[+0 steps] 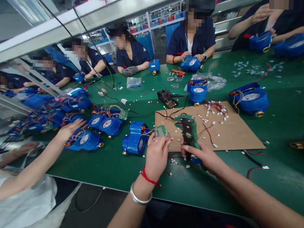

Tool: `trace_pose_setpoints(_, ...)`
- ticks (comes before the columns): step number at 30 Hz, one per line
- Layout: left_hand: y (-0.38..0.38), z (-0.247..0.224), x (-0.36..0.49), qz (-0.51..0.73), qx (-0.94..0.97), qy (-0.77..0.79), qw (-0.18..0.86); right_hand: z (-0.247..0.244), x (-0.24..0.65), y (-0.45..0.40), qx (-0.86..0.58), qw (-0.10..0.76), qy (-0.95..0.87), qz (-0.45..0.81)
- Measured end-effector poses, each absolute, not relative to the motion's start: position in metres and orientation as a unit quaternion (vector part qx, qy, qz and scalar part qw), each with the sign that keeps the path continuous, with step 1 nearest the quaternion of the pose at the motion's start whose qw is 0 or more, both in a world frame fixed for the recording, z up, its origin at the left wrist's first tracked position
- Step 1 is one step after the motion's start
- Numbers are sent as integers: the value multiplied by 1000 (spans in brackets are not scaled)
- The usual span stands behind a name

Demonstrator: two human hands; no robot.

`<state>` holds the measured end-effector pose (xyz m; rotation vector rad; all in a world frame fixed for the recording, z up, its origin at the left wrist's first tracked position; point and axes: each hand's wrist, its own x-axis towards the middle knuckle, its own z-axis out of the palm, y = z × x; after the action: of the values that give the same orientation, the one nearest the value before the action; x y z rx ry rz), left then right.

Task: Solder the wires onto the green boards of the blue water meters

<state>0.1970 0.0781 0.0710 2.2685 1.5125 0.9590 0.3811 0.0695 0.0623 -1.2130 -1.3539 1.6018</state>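
Two bare hands work at the near edge of the green table (101,167). The right hand (202,154) is wrapped around a dark tool (188,133), over the near edge of the cardboard (241,139). The left hand (157,154) has its fingertips drawn together just near of the board (161,130); whether they grip a wire, I cannot tell. Left of that hand sits a blue meter (134,143), its wires (148,130) running toward the board.

The tool looks stiff and fairly solid, best held by its handles. The board is probably light and fragile, safest by its edges; the wires look soft and easily tugged loose. The meter's smooth shell may be heavy and slippery, so cup its body.
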Motion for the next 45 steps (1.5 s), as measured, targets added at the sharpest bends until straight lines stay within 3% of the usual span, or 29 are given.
trace_pose_setpoints(3, 76, 72, 191, 348, 779, 507, 121, 68, 399, 58, -342, 303, -402, 793)
trace_pose_setpoints(6, 76, 72, 187, 349, 790, 489, 121, 64, 411, 49, -310, 240, -370, 842)
trace_pose_setpoints(45, 75, 69, 176, 342, 821, 447, 96, 75, 398, 44, -295, 220, -377, 850)
